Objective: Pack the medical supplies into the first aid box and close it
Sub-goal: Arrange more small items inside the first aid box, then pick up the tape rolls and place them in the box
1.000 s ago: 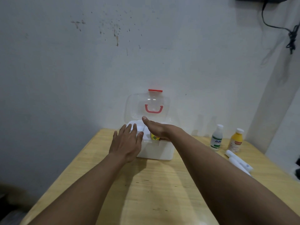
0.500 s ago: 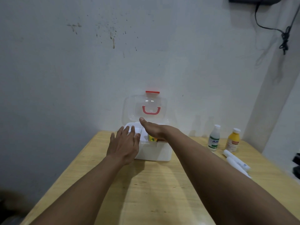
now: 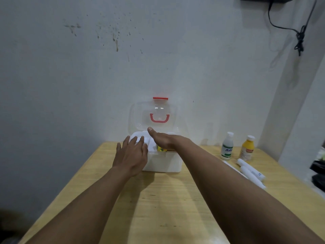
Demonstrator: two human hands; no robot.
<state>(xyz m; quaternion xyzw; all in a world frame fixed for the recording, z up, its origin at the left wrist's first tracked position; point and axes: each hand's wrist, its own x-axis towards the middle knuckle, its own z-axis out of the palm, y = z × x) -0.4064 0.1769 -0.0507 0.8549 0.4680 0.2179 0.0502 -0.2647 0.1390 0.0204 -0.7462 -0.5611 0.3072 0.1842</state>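
The white first aid box [image 3: 168,162] stands at the table's far edge, its clear lid [image 3: 139,115] with a red handle [image 3: 159,118] upright against the wall. My left hand [image 3: 131,156] lies flat against the box's left front corner, fingers apart, holding nothing. My right hand [image 3: 162,140] reaches palm down over the open box with the thumb stretched out; its fingers are hidden. A yellow packet [image 3: 161,149] shows just under that palm, inside the box rim. Whether the hand grips it is not visible.
To the right of the box stand a white bottle [image 3: 227,146] and a yellow bottle [image 3: 247,148]. Two white tubes [image 3: 250,170] lie in front of them. The wooden table [image 3: 158,208] meets the wall behind; dark objects [image 3: 319,171] sit at the right edge.
My left hand has spread its fingers a little on the box's left side. My right hand stays over the box above the yellow packet.
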